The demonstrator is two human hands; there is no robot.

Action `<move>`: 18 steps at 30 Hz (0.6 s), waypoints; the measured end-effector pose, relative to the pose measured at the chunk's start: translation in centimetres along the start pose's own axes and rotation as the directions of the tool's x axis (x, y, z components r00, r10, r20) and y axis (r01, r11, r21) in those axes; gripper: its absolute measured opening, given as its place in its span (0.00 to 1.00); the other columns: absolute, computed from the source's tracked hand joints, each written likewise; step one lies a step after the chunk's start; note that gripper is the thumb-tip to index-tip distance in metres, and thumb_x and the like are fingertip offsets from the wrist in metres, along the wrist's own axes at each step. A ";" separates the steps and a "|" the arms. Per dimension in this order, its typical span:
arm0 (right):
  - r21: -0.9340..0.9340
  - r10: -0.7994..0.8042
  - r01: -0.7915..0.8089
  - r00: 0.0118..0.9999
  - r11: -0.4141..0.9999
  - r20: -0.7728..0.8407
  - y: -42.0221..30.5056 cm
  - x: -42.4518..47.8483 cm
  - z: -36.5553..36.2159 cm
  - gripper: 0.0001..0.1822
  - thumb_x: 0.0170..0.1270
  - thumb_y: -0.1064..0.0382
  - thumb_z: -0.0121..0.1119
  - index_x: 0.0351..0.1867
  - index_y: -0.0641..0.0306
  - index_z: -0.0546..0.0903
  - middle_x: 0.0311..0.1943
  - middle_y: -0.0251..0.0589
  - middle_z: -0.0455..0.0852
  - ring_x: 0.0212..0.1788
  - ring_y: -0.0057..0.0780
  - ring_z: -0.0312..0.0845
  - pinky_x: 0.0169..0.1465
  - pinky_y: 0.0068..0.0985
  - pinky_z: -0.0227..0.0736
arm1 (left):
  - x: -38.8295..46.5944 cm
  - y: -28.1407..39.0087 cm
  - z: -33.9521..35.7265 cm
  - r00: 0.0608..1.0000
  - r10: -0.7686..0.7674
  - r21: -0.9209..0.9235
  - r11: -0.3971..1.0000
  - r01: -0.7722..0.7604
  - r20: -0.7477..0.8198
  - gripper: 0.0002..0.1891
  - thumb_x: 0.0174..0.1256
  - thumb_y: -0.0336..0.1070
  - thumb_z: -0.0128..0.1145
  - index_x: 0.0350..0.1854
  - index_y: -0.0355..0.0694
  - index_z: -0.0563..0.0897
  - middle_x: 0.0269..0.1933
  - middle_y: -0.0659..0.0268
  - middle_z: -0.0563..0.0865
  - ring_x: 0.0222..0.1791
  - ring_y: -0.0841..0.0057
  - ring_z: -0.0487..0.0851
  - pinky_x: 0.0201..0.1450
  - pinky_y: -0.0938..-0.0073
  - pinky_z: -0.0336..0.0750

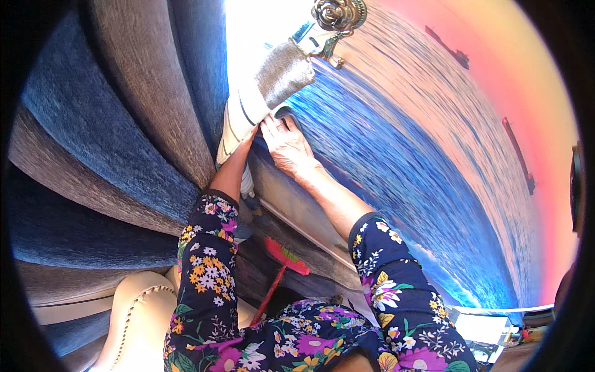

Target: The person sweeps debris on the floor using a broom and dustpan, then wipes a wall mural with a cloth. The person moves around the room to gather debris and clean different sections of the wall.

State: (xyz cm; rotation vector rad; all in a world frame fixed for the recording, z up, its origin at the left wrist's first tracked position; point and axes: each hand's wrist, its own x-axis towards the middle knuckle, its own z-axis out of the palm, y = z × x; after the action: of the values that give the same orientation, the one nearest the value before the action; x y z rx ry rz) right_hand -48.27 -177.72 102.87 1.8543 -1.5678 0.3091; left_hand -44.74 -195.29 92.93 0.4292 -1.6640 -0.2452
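Large curtain panels (111,125) in blue, grey-brown and black hang at the left. A cream strip of fabric with dark lines (242,111) crosses in front of my left forearm, and my left hand (253,132) is mostly hidden behind it. My right hand (286,142) is raised at the fabric's right edge, its fingers bent against a curled, dark-edged fold (284,111). Whether the fingers pinch it I cannot tell. Above both hands a shiny grey-brown band of fabric (286,69) runs up to a metal rose-shaped curtain holdback (338,16).
A wall mural of sea and sunset (395,139) fills the right side. Bright light comes in at the top. Below are a red broom (287,256) and a cream studded upholstered seat back (139,316). White items (481,330) stand at the lower right.
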 end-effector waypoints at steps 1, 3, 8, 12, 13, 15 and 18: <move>0.027 -0.014 0.014 1.000 1.000 0.011 0.2 0.1 -0.3 0.20 0.44 0.69 0.46 0.42 0.73 0.72 0.47 0.46 0.72 0.54 0.35 0.63 0.60 0.34 0.53 | 0.1 0.0 0.2 1.000 -0.026 -0.013 1.000 0.027 0.013 0.25 0.61 0.41 0.44 0.54 0.27 0.59 0.51 0.51 0.70 0.50 0.59 0.67 0.57 0.68 0.57; 0.057 -0.026 0.024 0.999 0.998 0.030 1.5 0.3 -1.8 0.18 0.44 0.68 0.47 0.40 0.72 0.73 0.43 0.44 0.73 0.50 0.34 0.65 0.57 0.32 0.55 | 1.0 1.1 0.9 0.996 -0.071 -0.051 0.996 0.073 0.045 0.24 0.61 0.41 0.43 0.54 0.27 0.59 0.51 0.51 0.70 0.50 0.58 0.67 0.57 0.68 0.58; 0.000 -0.039 0.039 0.992 0.999 -0.122 3.0 3.3 -5.3 0.18 0.47 0.65 0.46 0.41 0.71 0.75 0.43 0.43 0.75 0.51 0.31 0.64 0.56 0.27 0.55 | 7.6 2.3 -0.4 0.984 -0.150 -0.048 0.987 0.156 0.098 0.24 0.61 0.40 0.43 0.54 0.27 0.60 0.51 0.49 0.69 0.51 0.57 0.67 0.57 0.67 0.58; -0.003 -0.066 0.066 0.983 0.998 -0.169 3.5 3.1 -6.6 0.16 0.46 0.67 0.48 0.39 0.69 0.74 0.41 0.43 0.75 0.49 0.33 0.67 0.54 0.33 0.57 | 5.7 2.7 1.0 0.957 -0.221 -0.058 0.970 0.235 0.189 0.23 0.61 0.40 0.42 0.53 0.26 0.60 0.51 0.49 0.69 0.51 0.56 0.67 0.56 0.67 0.58; 0.016 -0.052 0.055 0.989 0.998 -0.138 3.2 2.3 -6.4 0.16 0.46 0.67 0.48 0.39 0.69 0.75 0.41 0.43 0.75 0.49 0.32 0.67 0.53 0.33 0.58 | 4.0 3.2 1.1 0.941 -0.250 -0.051 0.962 0.268 0.229 0.23 0.61 0.40 0.42 0.53 0.26 0.60 0.51 0.48 0.69 0.51 0.56 0.67 0.56 0.67 0.58; 0.046 -0.035 0.039 0.995 0.998 -0.091 2.6 0.0 -7.1 0.15 0.47 0.67 0.48 0.38 0.69 0.75 0.42 0.44 0.74 0.49 0.32 0.67 0.51 0.34 0.60 | 1.5 5.6 1.1 0.896 -0.327 -0.046 0.933 0.356 0.300 0.23 0.62 0.40 0.42 0.53 0.26 0.61 0.51 0.48 0.69 0.51 0.55 0.66 0.56 0.66 0.58; 0.108 0.038 -0.036 0.999 0.993 -0.024 3.8 -6.0 -8.9 0.13 0.45 0.70 0.51 0.36 0.68 0.76 0.39 0.44 0.76 0.45 0.34 0.71 0.47 0.35 0.62 | -0.7 14.6 0.4 0.840 -0.381 -0.127 0.880 0.457 0.386 0.23 0.62 0.40 0.41 0.53 0.26 0.61 0.52 0.47 0.69 0.51 0.54 0.66 0.56 0.66 0.58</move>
State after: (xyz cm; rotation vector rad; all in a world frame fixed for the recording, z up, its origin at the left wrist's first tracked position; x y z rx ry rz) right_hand -51.16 -167.66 107.29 1.8966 -1.5969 0.4412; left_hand -47.09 -181.79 98.12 0.6137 -1.8492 -0.8704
